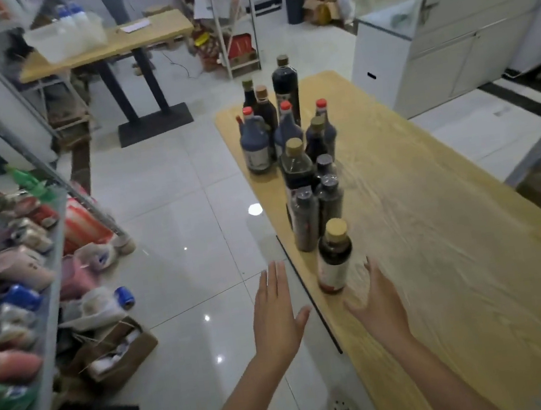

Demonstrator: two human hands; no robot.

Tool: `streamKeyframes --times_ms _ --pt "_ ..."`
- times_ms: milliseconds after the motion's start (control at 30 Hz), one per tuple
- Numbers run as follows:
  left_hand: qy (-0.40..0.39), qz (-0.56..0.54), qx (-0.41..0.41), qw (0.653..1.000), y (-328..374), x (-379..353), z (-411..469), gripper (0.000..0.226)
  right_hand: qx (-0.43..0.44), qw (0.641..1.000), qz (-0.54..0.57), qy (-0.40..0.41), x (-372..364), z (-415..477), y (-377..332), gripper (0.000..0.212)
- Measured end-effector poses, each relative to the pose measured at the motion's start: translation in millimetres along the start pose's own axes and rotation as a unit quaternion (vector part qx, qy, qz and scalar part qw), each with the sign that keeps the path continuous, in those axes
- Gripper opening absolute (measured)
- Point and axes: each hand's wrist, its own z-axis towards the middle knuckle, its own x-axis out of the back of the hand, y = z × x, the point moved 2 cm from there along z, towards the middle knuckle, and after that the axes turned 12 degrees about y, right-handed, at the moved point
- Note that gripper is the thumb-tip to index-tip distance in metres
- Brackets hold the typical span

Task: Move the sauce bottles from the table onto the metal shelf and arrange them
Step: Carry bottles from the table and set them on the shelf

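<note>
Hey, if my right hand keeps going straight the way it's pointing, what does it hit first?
Most likely the nearest bottle with the tan cap: your right hand is open just beside it, though depth is unclear and it might slip past.

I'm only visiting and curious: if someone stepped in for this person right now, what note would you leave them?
Left hand: open, empty, over the floor beside the table edge.
Right hand: open, empty, next to the nearest bottle, not gripping it.
Sauce bottles: all upright in a cluster along the wooden table's left side.
Metal shelf: on the left, crowded with other goods.
Done: no bottles visibly moved.
Left: carry every bottle over and arrange them.
</note>
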Motion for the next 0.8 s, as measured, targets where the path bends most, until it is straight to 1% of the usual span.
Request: streamKeyframes --times_ms 33,100,167,233,300,433,567,600,667,733,800 --pt "-0.005 -0.021 -0.001 1.0 7.3 -3.2 12.2 0.093 -0.01 0.999 0.033 -0.004 -4.6 12.0 -3.0 0.101" --pt "-0.022 -0.079 -0.002 0.997 19.2 -10.4 32.2 0.096 -0.013 0.995 0.097 -0.026 -17.9 30.1 -10.5 0.095" --pt "-0.05 -0.153 0.014 0.987 28.6 -17.5 46.3 0.096 -0.034 0.989 0.139 -0.039 -29.5 43.0 -13.6 0.08" --pt "-0.073 -0.214 0.035 0.974 37.6 -24.1 57.4 0.093 -0.048 0.985 0.159 -0.036 -32.1 52.2 -14.0 0.062" --pt "-0.062 -0.25 0.054 0.965 42.5 -32.1 67.9 0.086 -0.035 0.984 0.165 -0.053 -31.4 59.9 -12.8 0.053" --pt "-0.033 -0.324 0.104 0.94 48.5 -45.3 81.0 0.074 0.01 0.975 0.189 -0.117 -24.8 75.3 -11.6 0.056" --pt "-0.012 -0.35 0.145 0.925 51.0 -51.3 88.9 0.064 0.082 0.971 0.128 -0.186 -17.9 99.3 2.4 0.067" --pt "-0.006 -0.354 0.152 0.923 50.3 -51.5 89.5 0.062 0.1 0.972 0.109 -0.185 -16.9 107.2 8.9 0.07" --pt "0.003 -0.363 0.171 0.916 47.3 -49.9 88.7 0.06 0.099 0.981 0.091 -0.14 -13.4 125.5 20.0 0.072" --pt "0.016 -0.374 0.194 0.907 43.3 -46.9 87.0 0.059 0.074 0.987 0.11 -0.087 -9.8 145.8 22.2 0.067" --pt "0.027 -0.378 0.215 0.9 40.0 -42.1 86.1 0.057 0.069 0.986 0.132 -0.073 -10.2 163.6 13.6 0.07"
